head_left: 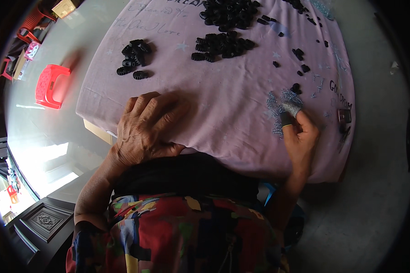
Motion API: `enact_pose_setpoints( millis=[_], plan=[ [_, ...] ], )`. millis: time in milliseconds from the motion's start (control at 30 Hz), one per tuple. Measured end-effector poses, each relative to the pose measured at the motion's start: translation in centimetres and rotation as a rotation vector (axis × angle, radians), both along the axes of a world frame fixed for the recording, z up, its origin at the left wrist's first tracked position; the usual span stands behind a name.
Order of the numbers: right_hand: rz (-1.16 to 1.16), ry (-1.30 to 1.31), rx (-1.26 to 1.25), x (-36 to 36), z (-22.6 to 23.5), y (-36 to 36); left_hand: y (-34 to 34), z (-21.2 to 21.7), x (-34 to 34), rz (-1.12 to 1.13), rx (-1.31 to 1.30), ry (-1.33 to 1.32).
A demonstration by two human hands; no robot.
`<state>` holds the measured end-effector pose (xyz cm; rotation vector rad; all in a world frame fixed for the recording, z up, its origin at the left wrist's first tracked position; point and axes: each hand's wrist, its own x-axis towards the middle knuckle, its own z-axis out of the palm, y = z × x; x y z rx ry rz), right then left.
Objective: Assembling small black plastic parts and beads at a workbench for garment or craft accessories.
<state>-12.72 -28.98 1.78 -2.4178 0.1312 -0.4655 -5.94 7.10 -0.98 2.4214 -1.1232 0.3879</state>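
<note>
My left hand [148, 125] lies palm down near the front edge of the pink cloth [214, 100], fingers bent and apart, thumb stretched sideways, with nothing seen in it. To the right, my right hand [301, 136] reaches into small shiny silvery-blue pieces, perhaps little springs [274, 113]. Its thumb wears a black cover with a yellow edge, and a greyish cover is on the index finger. Thumb and index are drawn close together; what lies between their tips cannot be made out. A small black part [296, 88] lies just beyond the fingertips.
Small black ridged plastic parts lie in a left group [134, 57], a middle heap [221, 45] and a far heap [230, 13]. Loose black pieces [298, 53] are scattered at right. A small dark box-like item [344, 116] sits by the right edge. A red stool [52, 86] stands left.
</note>
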Motion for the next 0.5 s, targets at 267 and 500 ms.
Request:
enact_pose_setpoints(
  millis=[267, 500],
  plan=[
    [0.021, -0.09, -0.143, 1.0, -1.5, 0.0, 0.0, -0.2, -0.1, 0.013, 0.014, -0.028],
    [0.033, -0.319, -0.393, 1.7, -1.6, 0.2, -0.1, -0.2, -0.2, 0.02, 0.019, -0.022]
  ],
)
